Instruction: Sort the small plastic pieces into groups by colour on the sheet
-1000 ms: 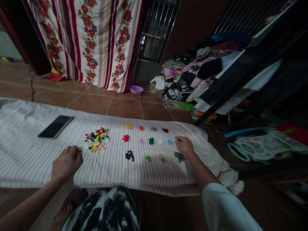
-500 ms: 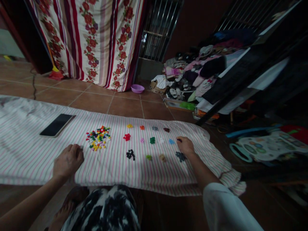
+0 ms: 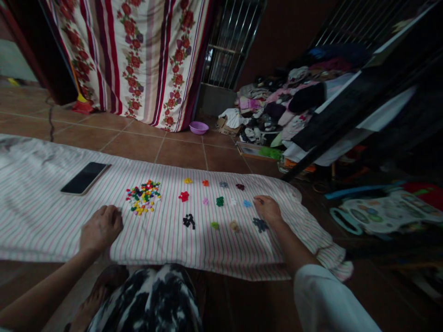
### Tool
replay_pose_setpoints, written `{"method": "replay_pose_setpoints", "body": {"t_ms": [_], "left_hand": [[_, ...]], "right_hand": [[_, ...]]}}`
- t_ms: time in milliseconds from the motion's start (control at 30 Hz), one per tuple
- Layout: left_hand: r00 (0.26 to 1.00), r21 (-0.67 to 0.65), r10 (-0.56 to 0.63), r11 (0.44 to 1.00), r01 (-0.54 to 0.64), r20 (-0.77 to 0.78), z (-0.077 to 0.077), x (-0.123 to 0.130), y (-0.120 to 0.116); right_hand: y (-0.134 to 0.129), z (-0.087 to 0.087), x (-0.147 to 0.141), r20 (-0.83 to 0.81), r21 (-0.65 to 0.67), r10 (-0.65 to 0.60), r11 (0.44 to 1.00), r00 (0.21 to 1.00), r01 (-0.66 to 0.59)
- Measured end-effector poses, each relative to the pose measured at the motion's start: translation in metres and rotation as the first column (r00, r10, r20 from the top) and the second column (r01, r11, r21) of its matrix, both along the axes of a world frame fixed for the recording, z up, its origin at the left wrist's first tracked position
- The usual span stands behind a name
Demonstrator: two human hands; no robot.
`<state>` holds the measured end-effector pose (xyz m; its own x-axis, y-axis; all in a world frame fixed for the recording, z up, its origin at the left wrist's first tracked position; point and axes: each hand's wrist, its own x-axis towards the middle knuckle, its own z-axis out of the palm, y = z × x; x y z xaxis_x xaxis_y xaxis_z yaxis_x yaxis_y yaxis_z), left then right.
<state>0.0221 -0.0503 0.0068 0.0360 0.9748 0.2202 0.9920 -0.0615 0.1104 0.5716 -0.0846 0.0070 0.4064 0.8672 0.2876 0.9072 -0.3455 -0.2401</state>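
Observation:
Resting on the striped cloth, my left hand is closed, its fingers curled under. Whatever it holds, if anything, is hidden. Just beyond it lies a mixed heap of small coloured beads. My right hand has its fingertips pinched low over the cloth, right of a light blue bead pile; what sits between them is too small to make out. Dark grey beads lie by its wrist. Single-colour piles spread leftward, among them red, black, green and beige.
A phone lies on the cloth at the left. On the tiled floor beyond stand a purple basin and a red dustpan. Clothes and shoes are heaped at the back right. A floral curtain hangs behind.
A dark bit showed at my right fingertips before and is no longer distinct there. Both hands stay in nearly the same places; the view has shifted slightly.

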Motion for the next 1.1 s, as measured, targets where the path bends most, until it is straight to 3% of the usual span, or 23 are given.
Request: {"method": "replay_pose_setpoints", "body": {"t_ms": [100,200,267,367,500,700,1100], "left_hand": [[1.000,0.000,-0.004,1.000,0.004,-0.017,-0.001,0.000,0.000],[1.000,-0.017,-0.008,1.000,0.008,-0.023,0.001,0.000,0.000],[1.000,-0.022,-0.006,1.000,0.006,-0.019,0.002,0.001,0.000],[1.000,-0.022,-0.008,1.000,0.008,-0.003,0.004,0.001,-0.001],[1.000,-0.023,0.002,1.000,-0.001,0.014,0.005,0.001,-0.002],[1.000,-0.008,0.001,1.000,-0.001,0.005,0.001,0.000,0.000],[1.000,0.004,-0.011,1.000,0.011,0.014,-0.007,-0.004,0.002]], "right_hand": [[0.004,0.011,-0.009,0.015,0.031,0.006,0.999,1.000,-0.007],[0.013,0.024,-0.037,-0.032,0.084,0.065,0.995,0.997,-0.062],[0.020,0.030,-0.068,-0.103,0.091,0.243,0.968,0.965,-0.234],[0.027,0.029,-0.120,-0.170,0.022,0.466,0.883,0.868,-0.470],[0.033,0.016,-0.165,-0.176,-0.123,0.460,0.867,0.870,-0.483],[0.042,0.006,-0.178,-0.139,-0.216,0.448,0.857,0.883,-0.469],[0.049,0.006,-0.196,-0.102,-0.203,0.509,0.831,0.855,-0.519]]}}
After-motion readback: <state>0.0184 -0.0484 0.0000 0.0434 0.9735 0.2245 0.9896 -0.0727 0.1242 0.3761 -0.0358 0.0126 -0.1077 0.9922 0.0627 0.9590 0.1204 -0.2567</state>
